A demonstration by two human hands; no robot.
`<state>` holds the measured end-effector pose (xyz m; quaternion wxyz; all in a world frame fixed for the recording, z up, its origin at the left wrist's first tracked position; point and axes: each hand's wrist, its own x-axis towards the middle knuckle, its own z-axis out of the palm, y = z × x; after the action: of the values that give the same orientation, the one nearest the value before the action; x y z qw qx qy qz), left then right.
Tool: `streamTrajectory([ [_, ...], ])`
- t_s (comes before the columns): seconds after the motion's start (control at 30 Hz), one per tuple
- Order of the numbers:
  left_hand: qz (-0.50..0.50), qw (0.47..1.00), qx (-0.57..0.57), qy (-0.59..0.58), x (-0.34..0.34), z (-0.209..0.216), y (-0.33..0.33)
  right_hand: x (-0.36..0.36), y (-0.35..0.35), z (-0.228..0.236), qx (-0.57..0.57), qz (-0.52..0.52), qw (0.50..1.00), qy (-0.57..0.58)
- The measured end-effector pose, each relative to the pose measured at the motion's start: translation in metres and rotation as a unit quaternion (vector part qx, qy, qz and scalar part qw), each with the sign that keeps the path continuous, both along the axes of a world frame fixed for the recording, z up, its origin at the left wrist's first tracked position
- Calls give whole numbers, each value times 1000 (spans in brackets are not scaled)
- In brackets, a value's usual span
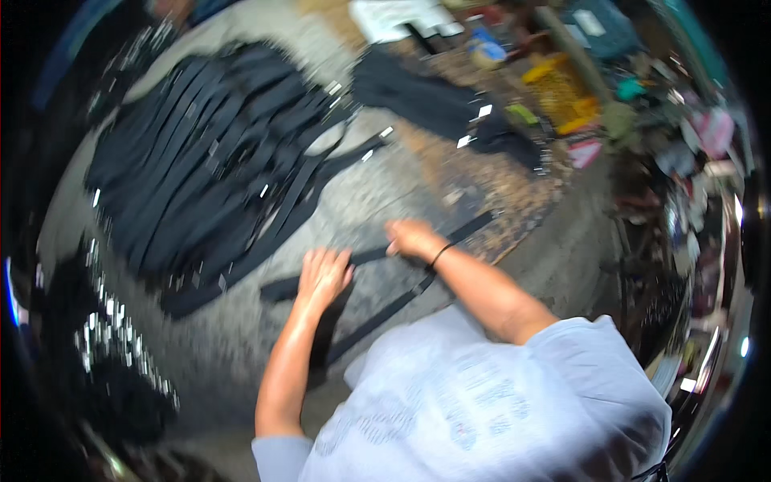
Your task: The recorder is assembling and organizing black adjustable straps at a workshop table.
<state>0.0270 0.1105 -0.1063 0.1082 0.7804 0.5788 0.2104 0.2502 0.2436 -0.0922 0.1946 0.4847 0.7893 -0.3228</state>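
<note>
Head view, blurred by motion: left hand [324, 275] pressed flat on a dark strap [365, 257] lying across the grey speckled desk [377, 193], fingers spread wide and apparently pinning rather than gripping. Right hand [411, 237], a thin black band at the wrist, resting farther along the same strap, fingers curled toward it; too smeared to tell whether closed on the fabric or only touching. Second dark strap [385, 309] running slantwise below both hands, toward the light grey shirt [482, 402].

Beyond the left hand, a large heap of dark straps [209, 153], laid roughly parallel, small white tags scattered among them. Farther back, a folded dark cloth [434, 100] with white tags at its edge. Cluttered shelf area at upper right: yellow box [558, 88], white papers [397, 18], assorted small items too blurred to identify.

Risks as judged from this layout: strap sliding or twisting under the flat palm if pulled unevenly by the other hand; loose lower strap snagging on a forearm and dragging off line; neighbouring heap disturbed by a wide sweep, mixing sorted pieces. Blur also suggests fast movement, raising the chance of a misaligned lay.
</note>
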Motion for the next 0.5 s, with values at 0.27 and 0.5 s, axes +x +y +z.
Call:
streamTrajectory([
  [0.27, -91, 992, -81, 31, -12, 20, -2, 3, -31, -22, 20, -104, 987, 118],
  [0.5, 4, 966, -257, -22, -14, 83, -7, 15, -41, -24, 46, -112, 987, 106],
])
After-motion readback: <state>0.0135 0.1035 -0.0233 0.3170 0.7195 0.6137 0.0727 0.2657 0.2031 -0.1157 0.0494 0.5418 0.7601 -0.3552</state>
